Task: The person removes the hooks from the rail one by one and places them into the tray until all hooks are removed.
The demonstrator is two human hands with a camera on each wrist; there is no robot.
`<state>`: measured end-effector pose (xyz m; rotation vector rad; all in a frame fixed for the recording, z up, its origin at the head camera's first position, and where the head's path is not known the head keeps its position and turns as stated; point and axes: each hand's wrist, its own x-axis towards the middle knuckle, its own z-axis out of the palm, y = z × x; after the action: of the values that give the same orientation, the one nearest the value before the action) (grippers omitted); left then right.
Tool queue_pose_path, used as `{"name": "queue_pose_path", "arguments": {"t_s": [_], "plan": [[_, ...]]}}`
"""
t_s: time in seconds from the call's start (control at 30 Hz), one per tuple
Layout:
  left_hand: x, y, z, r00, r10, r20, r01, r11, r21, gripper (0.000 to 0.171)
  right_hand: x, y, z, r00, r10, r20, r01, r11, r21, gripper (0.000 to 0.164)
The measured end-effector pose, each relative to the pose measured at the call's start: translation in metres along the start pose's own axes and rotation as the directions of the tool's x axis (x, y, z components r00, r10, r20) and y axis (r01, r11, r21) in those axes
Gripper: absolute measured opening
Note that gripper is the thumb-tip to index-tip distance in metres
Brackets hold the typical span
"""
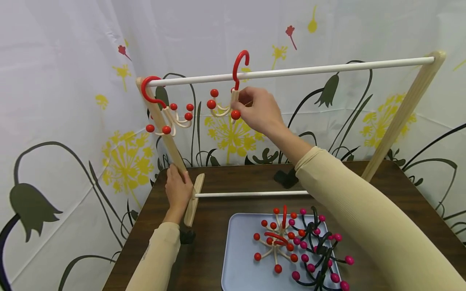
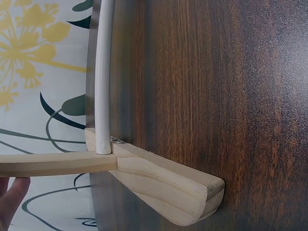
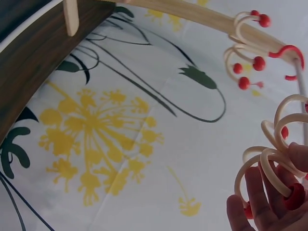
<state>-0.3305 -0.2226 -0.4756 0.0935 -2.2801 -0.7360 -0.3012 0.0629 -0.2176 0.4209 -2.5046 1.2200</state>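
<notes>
My right hand [image 1: 259, 109] pinches the pale stem of a red-hooked multi-arm hanger [image 1: 236, 68] with curved cream arms and red ball tips. Its hook overlaps the white top rod [image 1: 327, 68], left of the rod's middle. In the right wrist view the fingers [image 3: 257, 195] lie among the cream loops [image 3: 274, 175]. Lower down, my left hand [image 1: 178, 189] grips the wooden left upright [image 1: 171, 143] of the rack just above its foot [image 2: 163, 183]. Another red-hooked hanger [image 1: 174, 119] hangs tilted at the rod's left end.
A pale blue tray [image 1: 233, 246] on the dark wooden table [image 1: 207, 250] bears several hangers, some cream with red balls [image 1: 278, 268], others black with pink balls [image 1: 311, 267]. The rack's right upright [image 1: 404, 117] slants upward, and a lower rod [image 1: 251, 194] spans the base. Behind hangs a flower-printed curtain [image 1: 73, 101].
</notes>
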Motion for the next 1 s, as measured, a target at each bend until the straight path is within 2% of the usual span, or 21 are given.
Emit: {"name": "queue_pose_path", "arguments": {"t_s": [0.2,0.3,0.47,0.63,0.8,0.93,1.0], "plan": [[-0.001,0.002,0.003,1.000,0.000,0.007,0.000,1.000,-0.002,0.037,-0.026,0.005,-0.023,1.000,0.010,-0.019,-0.009,0.999,0.036,0.021],[-0.001,0.001,0.004,1.000,-0.001,0.009,0.001,1.000,0.001,0.036,-0.048,0.010,-0.032,1.000,0.017,0.006,-0.017,0.999,0.044,0.022],[0.001,0.001,0.004,1.000,-0.004,0.000,0.004,1.000,0.004,0.033,-0.092,0.024,-0.037,0.998,-0.019,0.054,0.016,0.999,0.052,0.019],[0.002,0.001,0.003,1.000,-0.003,0.002,0.003,1.000,-0.005,0.033,-0.145,0.036,-0.030,0.997,-0.013,0.082,0.008,0.998,0.061,0.021],[0.000,0.000,0.003,1.000,-0.011,0.011,0.011,1.000,-0.008,0.035,-0.199,0.042,-0.014,0.990,0.059,0.126,-0.076,0.989,0.129,0.024],[-0.002,-0.002,0.004,1.000,-0.018,0.002,0.018,1.000,-0.008,0.035,-0.238,0.049,0.002,0.966,0.119,0.228,-0.156,0.976,0.153,0.022],[-0.002,-0.003,0.004,1.000,-0.019,-0.001,0.019,1.000,-0.008,0.035,-0.253,0.057,0.011,0.945,0.136,0.298,-0.186,0.971,0.147,0.022]]}}
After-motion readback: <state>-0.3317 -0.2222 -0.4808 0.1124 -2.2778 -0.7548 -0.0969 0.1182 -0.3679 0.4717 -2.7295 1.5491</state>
